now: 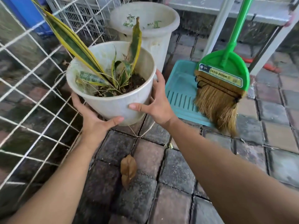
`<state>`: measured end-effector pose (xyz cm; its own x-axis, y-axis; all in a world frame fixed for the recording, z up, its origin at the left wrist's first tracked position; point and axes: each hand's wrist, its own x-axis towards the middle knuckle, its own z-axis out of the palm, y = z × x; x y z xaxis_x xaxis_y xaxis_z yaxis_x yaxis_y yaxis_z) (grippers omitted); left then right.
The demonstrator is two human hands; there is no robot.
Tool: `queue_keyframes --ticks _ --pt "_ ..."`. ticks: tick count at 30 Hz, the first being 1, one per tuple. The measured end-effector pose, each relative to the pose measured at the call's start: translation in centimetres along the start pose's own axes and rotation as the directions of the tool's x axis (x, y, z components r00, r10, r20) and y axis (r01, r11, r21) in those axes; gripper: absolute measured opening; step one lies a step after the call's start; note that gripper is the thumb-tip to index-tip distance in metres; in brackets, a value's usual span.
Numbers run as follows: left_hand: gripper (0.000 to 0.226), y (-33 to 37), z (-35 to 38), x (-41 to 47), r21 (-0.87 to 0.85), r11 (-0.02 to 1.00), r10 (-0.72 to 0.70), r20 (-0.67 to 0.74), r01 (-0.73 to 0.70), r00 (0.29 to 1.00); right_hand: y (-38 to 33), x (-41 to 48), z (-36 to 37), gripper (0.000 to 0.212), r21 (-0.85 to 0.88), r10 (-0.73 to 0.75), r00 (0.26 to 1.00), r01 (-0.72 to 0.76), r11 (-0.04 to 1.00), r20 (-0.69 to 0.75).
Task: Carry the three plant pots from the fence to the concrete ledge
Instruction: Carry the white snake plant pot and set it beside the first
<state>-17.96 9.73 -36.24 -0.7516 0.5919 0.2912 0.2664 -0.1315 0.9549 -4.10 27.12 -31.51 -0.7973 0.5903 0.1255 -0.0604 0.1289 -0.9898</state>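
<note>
A white plastic pot [113, 104] with a yellow-edged snake plant in dark soil is held between both my hands, slightly tilted, beside the white wire fence [32, 94]. My left hand [95, 120] cups its lower left side and base. My right hand [155, 102] presses on its right wall, thumb across the front. Behind it a taller white pot [155, 39] with small green seedlings stands on the paving. A third pot is not in view.
A green-handled grass broom [221, 88] leans over a teal dustpan [181, 92] just right of the pots. White frame legs [215, 26] rise behind. A dry brown leaf [128, 170] lies on the wet paving stones. A blue container [30, 15] sits behind the fence.
</note>
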Motion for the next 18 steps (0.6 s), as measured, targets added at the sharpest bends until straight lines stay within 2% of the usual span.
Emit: queue_keyframes --ticks 7,12,15,18 --pt "0.151 -1.4 -0.4 -0.3 0.075 0.994 -0.076 -0.025 0.077 0.997 1.0 -0.3 0.5 0.121 0.023 0.021 1.000 -0.021 1.000 -0.020" --pt "0.150 -1.3 -0.9 -0.2 0.073 0.988 -0.137 0.006 0.136 0.991 1.5 0.2 -0.3 0.131 0.054 0.111 0.991 -0.115 0.992 0.078" --pt "0.154 -0.8 -0.9 0.3 0.074 0.989 -0.129 0.044 0.125 0.991 1.5 0.5 -0.7 0.135 0.048 0.128 0.985 -0.134 0.990 0.114" --pt "0.146 -0.7 -0.6 0.5 0.074 0.992 -0.110 0.043 0.106 0.993 1.2 0.6 -0.6 0.133 0.087 0.159 0.978 -0.171 0.981 0.133"
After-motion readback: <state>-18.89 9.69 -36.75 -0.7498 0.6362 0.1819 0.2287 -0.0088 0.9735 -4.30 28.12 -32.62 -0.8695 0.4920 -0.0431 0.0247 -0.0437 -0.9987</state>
